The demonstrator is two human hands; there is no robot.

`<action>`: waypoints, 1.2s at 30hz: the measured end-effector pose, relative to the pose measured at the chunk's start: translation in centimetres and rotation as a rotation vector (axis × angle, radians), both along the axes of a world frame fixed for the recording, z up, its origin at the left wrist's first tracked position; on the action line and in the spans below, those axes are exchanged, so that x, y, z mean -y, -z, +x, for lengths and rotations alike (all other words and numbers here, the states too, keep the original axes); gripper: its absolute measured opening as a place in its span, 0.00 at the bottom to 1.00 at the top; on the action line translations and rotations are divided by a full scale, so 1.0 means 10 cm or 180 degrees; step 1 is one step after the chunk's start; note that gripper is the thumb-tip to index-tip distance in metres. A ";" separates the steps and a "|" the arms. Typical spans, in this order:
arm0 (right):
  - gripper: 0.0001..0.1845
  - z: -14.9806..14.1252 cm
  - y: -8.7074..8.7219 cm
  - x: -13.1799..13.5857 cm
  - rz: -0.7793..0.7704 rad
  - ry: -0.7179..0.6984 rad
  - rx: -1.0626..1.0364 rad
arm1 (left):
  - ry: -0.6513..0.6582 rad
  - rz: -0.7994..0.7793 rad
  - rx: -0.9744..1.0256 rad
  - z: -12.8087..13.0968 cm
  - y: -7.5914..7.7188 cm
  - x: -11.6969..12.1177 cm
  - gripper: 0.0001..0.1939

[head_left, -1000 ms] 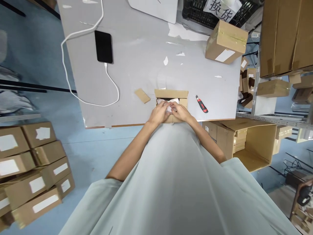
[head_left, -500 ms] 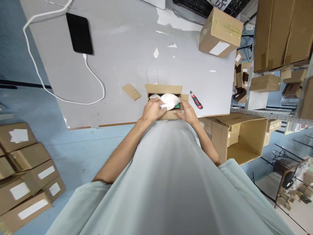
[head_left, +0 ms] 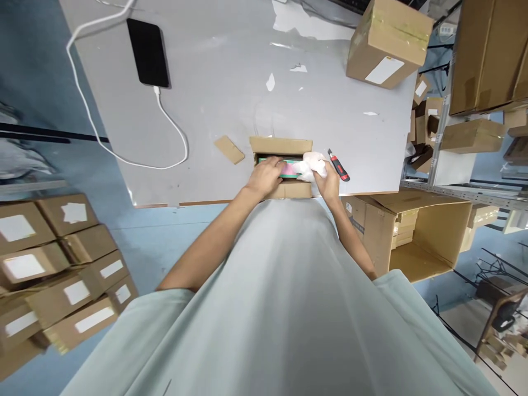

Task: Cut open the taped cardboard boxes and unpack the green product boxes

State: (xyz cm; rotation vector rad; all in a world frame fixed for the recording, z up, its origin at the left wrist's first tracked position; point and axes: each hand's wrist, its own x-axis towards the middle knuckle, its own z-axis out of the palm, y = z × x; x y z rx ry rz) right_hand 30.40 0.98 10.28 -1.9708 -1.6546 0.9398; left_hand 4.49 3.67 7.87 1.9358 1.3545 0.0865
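A small cardboard box (head_left: 281, 145) stands at the table's front edge with its flaps spread. Inside it lies a green and pink package (head_left: 291, 168), partly covered. My left hand (head_left: 266, 175) reaches over the box's left side, its fingers laid on the package; the fingertips are partly hidden. In my right hand (head_left: 328, 184) is crumpled white packing paper (head_left: 313, 164), pinched at the box's right end. Just beyond that hand lies a black and red utility knife (head_left: 339, 165).
A black phone (head_left: 148, 54) on a white cable (head_left: 179, 132) lies at the left. A cardboard scrap (head_left: 229, 149) is near the box. A taped carton (head_left: 388, 47) sits at the back right. A large open carton (head_left: 375, 228) stands beside the table; stacked cartons (head_left: 74, 264) fill the lower left.
The white packing paper has come up out of the box and moved right, passing to my right hand. The green and pink package is now exposed, and my left hand has moved onto it.
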 end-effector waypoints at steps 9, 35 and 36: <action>0.24 -0.05 -0.07 0.00 -0.0413 0.0107 -0.0076 | 0.0681 -0.0133 -0.0899 0.51 -0.09 -0.22 0.27; 0.20 0.24 -0.18 -0.31 0.0083 0.0263 -0.0729 | -0.0315 0.0115 -0.0289 -0.25 -1.16 0.18 0.36; 0.19 0.23 -0.19 -0.32 0.0063 0.0230 -0.0588 | -0.0343 0.0120 -0.0218 -0.25 -1.16 0.17 0.36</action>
